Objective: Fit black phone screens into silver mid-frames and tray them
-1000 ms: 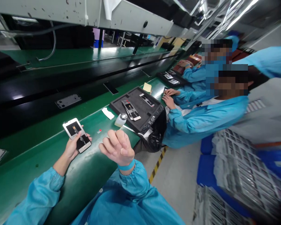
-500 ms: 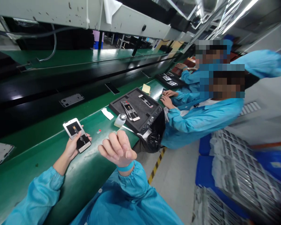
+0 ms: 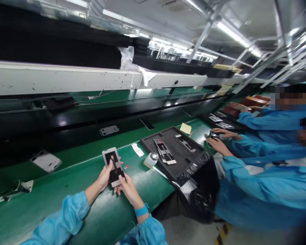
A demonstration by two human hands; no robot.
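Note:
Over the green bench, both hands are on a phone part point(image 3: 116, 170) with a white frame and dark panels, apparently a phone's screen assembly. My left hand point(image 3: 105, 177) is closed around its left side, with the thumb lying on the face. My right hand point(image 3: 129, 189) grips the lower right corner, thumb on top and fingers beneath. Just right of the part, a small red-and-white scrap point(image 3: 126, 166) lies on the bench. A squat bottle with a metal top point(image 3: 151, 160) and a crumpled white paper point(image 3: 137, 149) are farther right.
A black foam tray point(image 3: 174, 163) holds several phone parts at the bench's right end. Phone housings point(image 3: 46, 161) lie along the dark belt point(image 3: 73, 136) beyond the green bench point(image 3: 91, 217). Co-workers in blue point(image 3: 265, 173) work on the right, one with hands point(image 3: 220, 141) on the bench.
My right hand has come down from its raised curl and taken hold of the phone part's lower end. My left hand still holds it. The view has swung upward and left.

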